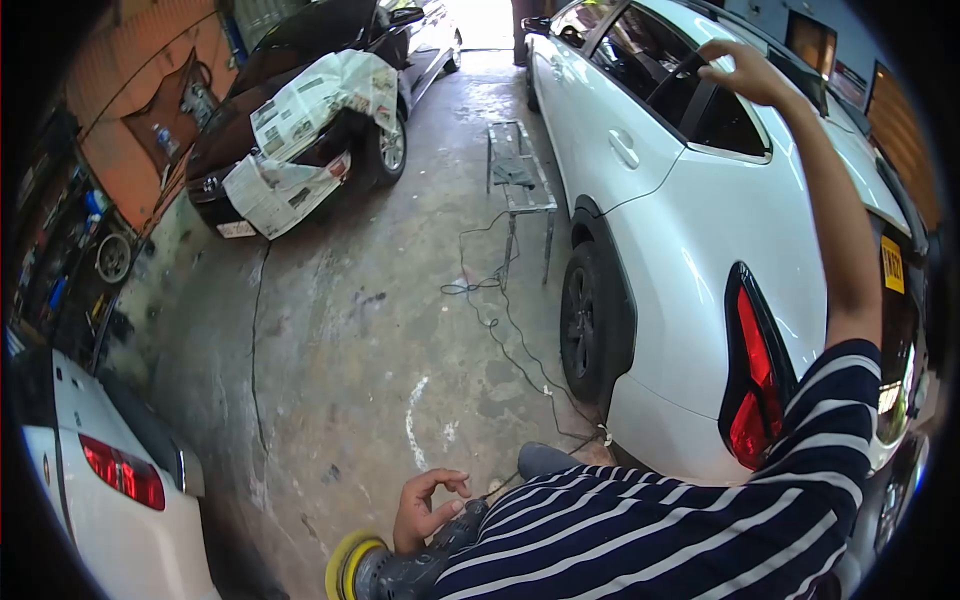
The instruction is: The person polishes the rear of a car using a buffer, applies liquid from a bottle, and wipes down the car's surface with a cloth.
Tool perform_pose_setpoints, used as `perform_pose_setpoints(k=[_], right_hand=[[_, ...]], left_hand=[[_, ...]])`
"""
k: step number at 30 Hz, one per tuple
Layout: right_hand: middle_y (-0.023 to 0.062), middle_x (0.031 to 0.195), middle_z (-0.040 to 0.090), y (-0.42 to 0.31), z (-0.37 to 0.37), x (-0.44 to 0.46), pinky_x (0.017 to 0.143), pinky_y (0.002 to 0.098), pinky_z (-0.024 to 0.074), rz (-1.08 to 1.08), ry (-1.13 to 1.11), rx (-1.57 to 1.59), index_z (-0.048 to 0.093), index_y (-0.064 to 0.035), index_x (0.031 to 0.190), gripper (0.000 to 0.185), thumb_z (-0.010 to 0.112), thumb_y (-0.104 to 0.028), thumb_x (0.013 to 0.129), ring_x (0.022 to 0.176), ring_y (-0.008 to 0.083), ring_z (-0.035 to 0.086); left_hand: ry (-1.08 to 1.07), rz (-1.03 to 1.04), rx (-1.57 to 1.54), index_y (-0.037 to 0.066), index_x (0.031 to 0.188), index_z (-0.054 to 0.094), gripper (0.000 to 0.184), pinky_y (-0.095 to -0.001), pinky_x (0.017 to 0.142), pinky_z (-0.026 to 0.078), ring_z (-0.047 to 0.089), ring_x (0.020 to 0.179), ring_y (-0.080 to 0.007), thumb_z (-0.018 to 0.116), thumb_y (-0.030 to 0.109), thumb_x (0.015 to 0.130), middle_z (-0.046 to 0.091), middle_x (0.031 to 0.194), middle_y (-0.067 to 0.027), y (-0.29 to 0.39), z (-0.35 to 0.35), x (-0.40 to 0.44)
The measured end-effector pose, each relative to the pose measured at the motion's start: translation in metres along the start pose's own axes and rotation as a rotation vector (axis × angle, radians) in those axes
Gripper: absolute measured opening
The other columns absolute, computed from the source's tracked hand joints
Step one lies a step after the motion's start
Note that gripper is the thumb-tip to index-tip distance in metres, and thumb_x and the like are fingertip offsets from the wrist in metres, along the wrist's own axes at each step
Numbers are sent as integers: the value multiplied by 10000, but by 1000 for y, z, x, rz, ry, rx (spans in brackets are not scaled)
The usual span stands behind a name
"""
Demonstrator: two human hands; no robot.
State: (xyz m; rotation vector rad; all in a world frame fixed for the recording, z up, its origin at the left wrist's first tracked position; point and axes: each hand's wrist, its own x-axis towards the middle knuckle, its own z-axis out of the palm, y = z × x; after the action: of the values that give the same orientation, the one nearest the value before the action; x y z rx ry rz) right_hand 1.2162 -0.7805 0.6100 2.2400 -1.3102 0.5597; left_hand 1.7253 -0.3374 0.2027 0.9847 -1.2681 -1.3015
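My right arm stretches up along the white car (670,210). My right hand (745,72) is at the upper edge of its rear side windows, thumb and fingers curved and apart, with nothing visible between them. Low in front of my striped shirt, my left hand (428,508) is around a dark grey power polisher (425,565), thumb against its body. Part of that grip is hidden by the tool. The polisher's round yellow pad (352,566) faces left. The car's red tail light (755,375) is beside my right sleeve.
A dark car (240,125) partly covered with newspaper (325,100) stands at the back left. A metal stand (530,200) with a grey cloth (514,172) is beside the white car. Power cords (510,350) trail across the concrete floor. Another white vehicle (110,540) is at lower left.
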Motion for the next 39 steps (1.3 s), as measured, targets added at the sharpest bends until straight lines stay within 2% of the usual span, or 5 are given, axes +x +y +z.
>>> perform_pose_setpoints(k=[18,32,34,36,39], right_hand=[[253,1217,675,-97,717,75,1031,455,489,413,-448,606,700,-14,1199,524,786,-358,813,1196,400,624],[116,1703,157,-96,1096,250,1186,691,211,501,-857,141,724,-104,1249,386,663,-179,876,1565,401,134],[143,1589,410,-90,1114,258,1160,603,333,532,-712,142,737,-73,1171,348,699,-165,838,1487,368,359],[153,1281,667,-67,1123,264,1056,473,466,776,-108,641,716,-50,1123,339,702,-104,789,1262,343,599],[87,957,686,-39,1031,289,829,347,521,1105,254,1064,671,-34,1078,294,652,-14,786,885,237,656]], left_hand=[[-221,-455,-198,-23,1251,642,380,-321,958,468,622,933,-125,736,134,919,684,976,-38,-121,-149,281],[-142,-666,-395,24,1293,650,546,-451,917,503,637,925,-238,742,435,946,673,1021,-125,-156,-226,531],[-144,-640,-401,26,1296,650,550,-444,901,511,638,915,-232,732,447,951,673,1022,-122,-153,-238,556],[-139,-606,-340,26,1296,648,534,-417,862,520,639,880,-223,727,432,959,671,1008,-114,-140,-253,571],[-192,-625,-390,53,1307,646,502,-404,854,506,626,880,-210,718,418,969,661,982,-103,-111,-279,595]])
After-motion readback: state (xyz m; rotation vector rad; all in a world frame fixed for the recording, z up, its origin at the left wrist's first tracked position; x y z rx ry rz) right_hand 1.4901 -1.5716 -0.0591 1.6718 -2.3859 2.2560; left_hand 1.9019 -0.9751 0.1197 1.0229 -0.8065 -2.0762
